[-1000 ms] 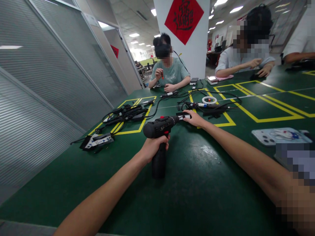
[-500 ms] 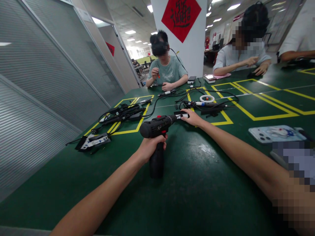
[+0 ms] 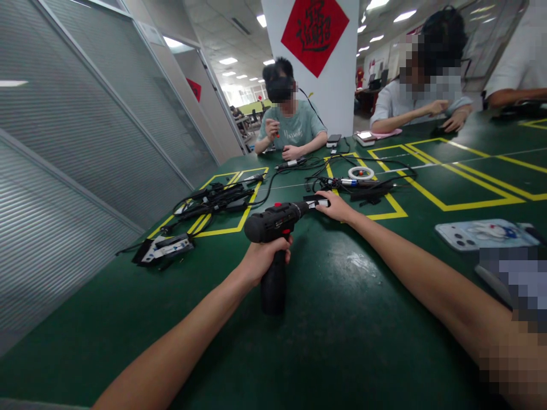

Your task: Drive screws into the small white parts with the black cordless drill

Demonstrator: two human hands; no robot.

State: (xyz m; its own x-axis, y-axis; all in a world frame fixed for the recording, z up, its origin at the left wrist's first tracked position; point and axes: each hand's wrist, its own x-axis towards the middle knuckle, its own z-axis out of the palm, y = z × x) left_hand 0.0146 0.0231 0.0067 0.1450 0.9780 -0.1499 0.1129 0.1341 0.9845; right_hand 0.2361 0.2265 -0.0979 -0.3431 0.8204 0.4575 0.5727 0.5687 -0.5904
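Wrapped round the grip of a black cordless drill (image 3: pixel 276 223) is my left hand (image 3: pixel 267 259), low on the handle near the red trigger. The drill's chuck points away to the right and its battery base stands on or just over the green table (image 3: pixel 333 330). At the front of the chuck, my right hand (image 3: pixel 333 206) closes its thumb and fingers on a small black-and-white piece (image 3: pixel 316 203). The bit end meets this piece or lies right beside it; the exact contact is too small to tell.
Black cables and tools (image 3: pixel 213 199) lie at left, beside a black-and-white part (image 3: pixel 164 249). Beyond my right hand are a soldering-iron-like tool (image 3: pixel 359 183) and a white ring (image 3: pixel 361 172). A phone (image 3: pixel 482 234) lies at right. Co-workers (image 3: pixel 294 122) sit across the table.
Both hands, the drill and the small piece hold nearly the same pose. The whole view has shifted slightly, with things appearing a little lower and further right.
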